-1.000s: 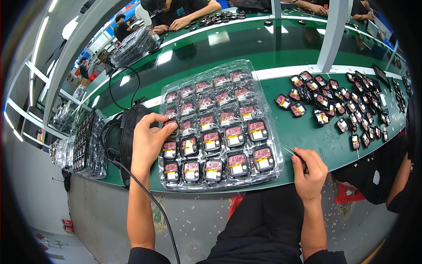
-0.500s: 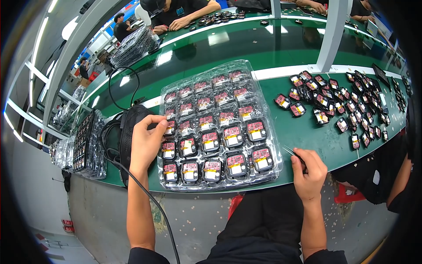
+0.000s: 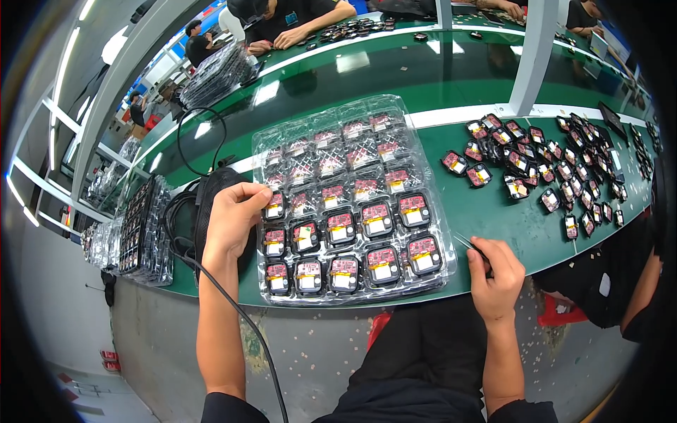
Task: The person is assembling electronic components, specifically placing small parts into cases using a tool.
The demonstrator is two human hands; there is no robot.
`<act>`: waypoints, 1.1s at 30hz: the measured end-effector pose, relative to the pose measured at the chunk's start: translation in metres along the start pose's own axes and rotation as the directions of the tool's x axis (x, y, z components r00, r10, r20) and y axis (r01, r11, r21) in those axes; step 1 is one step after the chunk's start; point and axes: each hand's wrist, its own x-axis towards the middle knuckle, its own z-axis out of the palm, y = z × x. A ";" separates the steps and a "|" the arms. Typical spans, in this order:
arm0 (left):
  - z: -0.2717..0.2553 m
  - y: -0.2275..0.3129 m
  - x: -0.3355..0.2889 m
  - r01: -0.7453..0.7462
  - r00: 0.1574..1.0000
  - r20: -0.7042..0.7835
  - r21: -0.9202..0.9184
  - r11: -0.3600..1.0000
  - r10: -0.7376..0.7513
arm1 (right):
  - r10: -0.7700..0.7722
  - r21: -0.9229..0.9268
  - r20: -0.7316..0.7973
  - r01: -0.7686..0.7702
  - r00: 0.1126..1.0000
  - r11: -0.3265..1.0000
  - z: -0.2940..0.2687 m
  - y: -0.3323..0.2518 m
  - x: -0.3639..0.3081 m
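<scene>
A clear plastic tray [image 3: 444, 280] lies in front of me, holding rows of small black square-cased electronic units. In the front rows, a unit [image 3: 382, 265] shows its red circuit board and white label plainly. Glossy clear plastic veils the back rows. My left hand [image 3: 238, 215] pinches the tray's left edge, thumb and forefinger pressed together beside a unit [image 3: 274, 206]; the exact grip is partly hidden. To the right of the tray, my right hand [image 3: 498, 276] is closed around a pair of tweezers [image 3: 464, 241], their thin tips pointing toward the tray.
Loose units [image 3: 518, 161] lie heaped on the green bench to the right. A black cable [image 3: 236, 304] crosses my left forearm, near a black mesh bag [image 3: 215, 185]. Stacked trays [image 3: 144, 225] stand at left. A white post [image 3: 534, 63] rises behind; another person's hands [image 3: 288, 37] work across the bench.
The clear plastic over the back rows has shifted slightly at its far left corner. The front units sit slightly farther right in view. My right hand keeps its place with the tweezers.
</scene>
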 end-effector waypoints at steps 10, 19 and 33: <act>0.003 -0.003 0.006 -0.039 0.999 0.009 -0.183 0.982 0.041 | 0.002 0.004 -0.004 -0.002 1.000 1.000 0.000 0.000 0.000; 0.007 -0.003 0.007 -0.048 0.998 0.021 -0.282 0.958 0.056 | -0.001 -0.012 -0.004 0.001 1.000 1.000 -0.001 0.002 -0.001; 0.013 -0.016 -0.001 -0.309 0.912 -0.179 0.292 0.905 0.369 | 0.221 0.120 0.072 -0.229 0.973 0.966 -0.010 -0.004 0.006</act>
